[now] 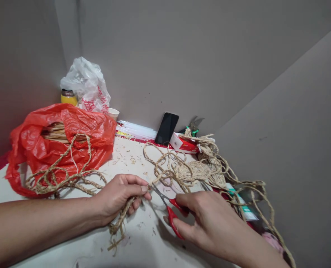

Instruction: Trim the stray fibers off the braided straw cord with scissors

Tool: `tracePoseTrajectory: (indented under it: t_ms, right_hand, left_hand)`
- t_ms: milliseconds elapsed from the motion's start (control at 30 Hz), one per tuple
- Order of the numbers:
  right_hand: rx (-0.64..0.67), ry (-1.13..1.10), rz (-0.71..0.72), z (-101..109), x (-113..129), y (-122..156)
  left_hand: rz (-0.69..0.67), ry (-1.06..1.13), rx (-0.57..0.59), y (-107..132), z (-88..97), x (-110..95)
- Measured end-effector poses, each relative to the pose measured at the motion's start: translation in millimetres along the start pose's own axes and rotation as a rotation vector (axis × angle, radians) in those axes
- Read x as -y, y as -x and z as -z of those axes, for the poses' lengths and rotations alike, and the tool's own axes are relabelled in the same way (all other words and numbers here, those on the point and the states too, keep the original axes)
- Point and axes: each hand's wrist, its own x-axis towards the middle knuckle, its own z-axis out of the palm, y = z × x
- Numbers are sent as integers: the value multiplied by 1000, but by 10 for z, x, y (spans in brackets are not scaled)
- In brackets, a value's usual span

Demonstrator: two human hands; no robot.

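My left hand is closed around a braided straw rope, its frayed end hanging below the fingers. In my right hand are red-handled scissors, with my fingers through the loops and the handles spread. The scissor tips meet the rope right beside my left fingertips; how far the blades are around it I cannot tell. Beyond the scissors, a coiled woven straw disc lies among loose loops of braid. More braided rope is heaped to the left of my left hand.
A red plastic bag holding straw stands at the left, with a white plastic bag, a yellow jar and a paper cup behind it. A phone leans against the wall near pruning shears. Straw scraps dot the white table.
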Motion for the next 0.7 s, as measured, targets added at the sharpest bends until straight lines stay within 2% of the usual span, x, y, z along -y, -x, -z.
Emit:
tracePoseTrajectory:
  t_ms: [333,700]
  right_hand:
    - [-15,58,-26,-27,46,1]
    - [-44,123,33,-116,64,-19]
  left_hand:
    - [45,86,1,-5,9,-27]
    - [86,70,-50,-18,12,-38]
